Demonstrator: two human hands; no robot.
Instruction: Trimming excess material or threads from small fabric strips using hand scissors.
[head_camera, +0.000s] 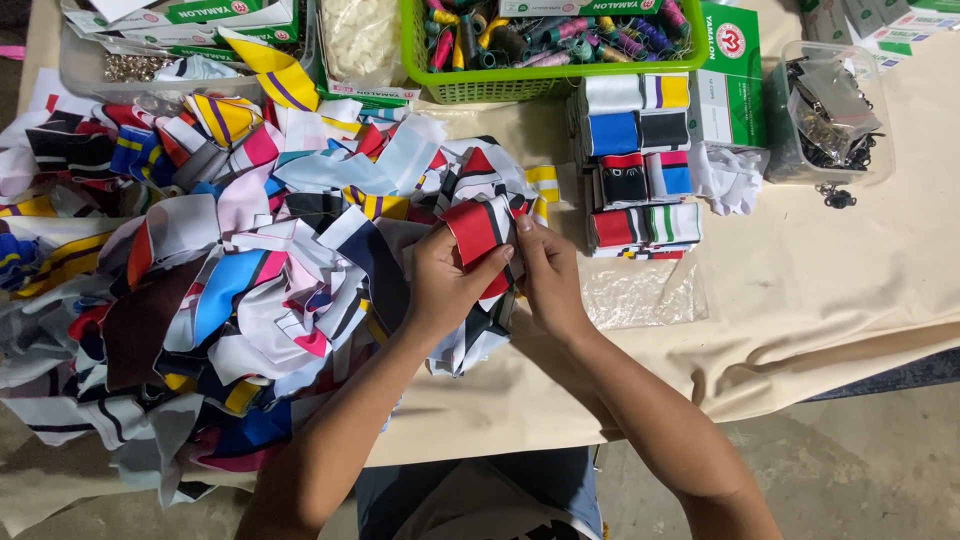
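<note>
Both bare forearms rise from the lower edge of the view and slant inward, so the wrists nearly meet in the middle. The left hand (445, 285) is turned with its back to the camera, fingers curled forward and the thumb laid across to the right, its grip closed in a pinch. The right hand (548, 272) sits just beside it, almost touching, its back also upward, fingers bent down and the thumb tip pressed up near the left thumb, its grip likewise closed. The elbows stay wide apart, low in the view.
</note>
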